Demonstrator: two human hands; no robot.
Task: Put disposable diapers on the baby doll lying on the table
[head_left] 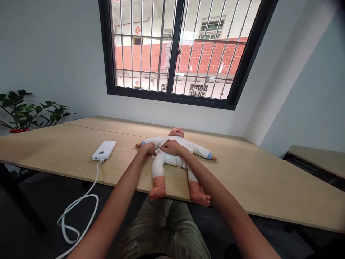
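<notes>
A baby doll (176,160) lies on its back on the table, head toward the window and arms spread. It has a white top with blue cuffs, white leg coverings and what looks like a white diaper (174,160); its feet are bare. At the doll's hip, on the left of the view, my left hand (149,148) is closed, fingers curled at the edge of the white clothing. My right hand (171,146) lies over the belly, its bent fingertips together on the white cloth beside my left hand. Both sets of fingertips are partly hidden.
A white power bank (104,150) stands left on the wooden table (256,180), its white cable (94,196) hanging over the front edge in loops. A potted plant (27,111) is at far left. Behind the table is a barred window (172,54); another table (318,158) stands right.
</notes>
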